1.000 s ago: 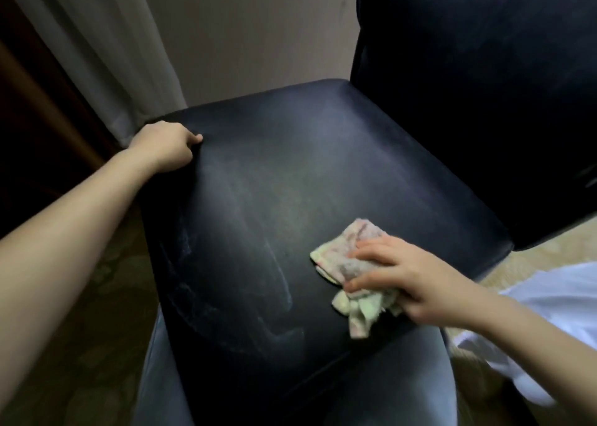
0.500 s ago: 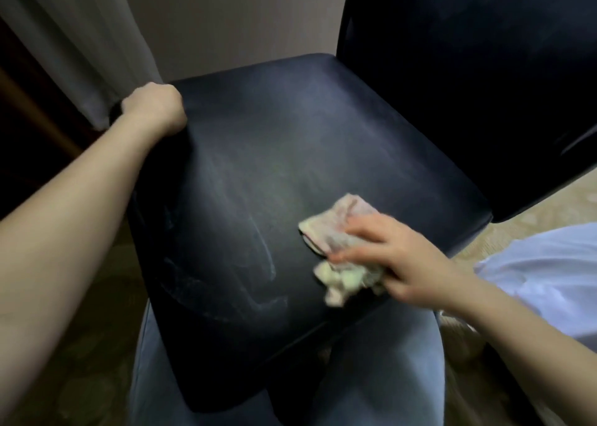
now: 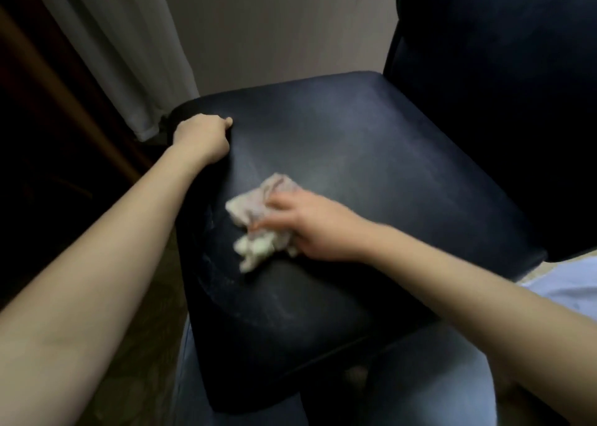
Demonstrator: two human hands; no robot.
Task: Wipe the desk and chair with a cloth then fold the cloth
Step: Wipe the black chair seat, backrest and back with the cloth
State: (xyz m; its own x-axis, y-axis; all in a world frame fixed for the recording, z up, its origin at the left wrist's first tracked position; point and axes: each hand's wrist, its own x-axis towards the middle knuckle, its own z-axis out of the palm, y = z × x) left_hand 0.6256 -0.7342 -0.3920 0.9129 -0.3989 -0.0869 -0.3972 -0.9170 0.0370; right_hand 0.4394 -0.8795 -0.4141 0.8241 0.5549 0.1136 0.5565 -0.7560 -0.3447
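While the head view is the only one here and the right hand (image 3: 311, 228) is motion-blurred, the change is clear enough: the crumpled cloth (image 3: 256, 214) has travelled across the chair seat (image 3: 371, 154), from the right-front part a second ago to just beside the left edge now, over the patch where pale smear marks showed before. So a leftward wiping stroke is in progress. Right-hand fingers (image 3: 277, 204) lie fairly straight on top of the cloth, pressing it flat to the seat; it reads as a press, not a pinch, though blur hides the thumb. The left hand (image 3: 202, 138) has stayed at the far left corner of the seat, fingers curled over the edge, thumb on top, clamped on it to steady the chair. Some faint streaks remain on the front-left of the seat below the cloth. The backrest (image 3: 500, 86) shows no contact in any frame; I can't tell whether it has been wiped. The desk is not in view. Curtain (image 3: 129, 54) and wall (image 3: 274, 21) sit behind; the person's trousers (image 3: 420, 380) are against the seat front. My read: mid chair-wipe, seat partly covered, folding not started.
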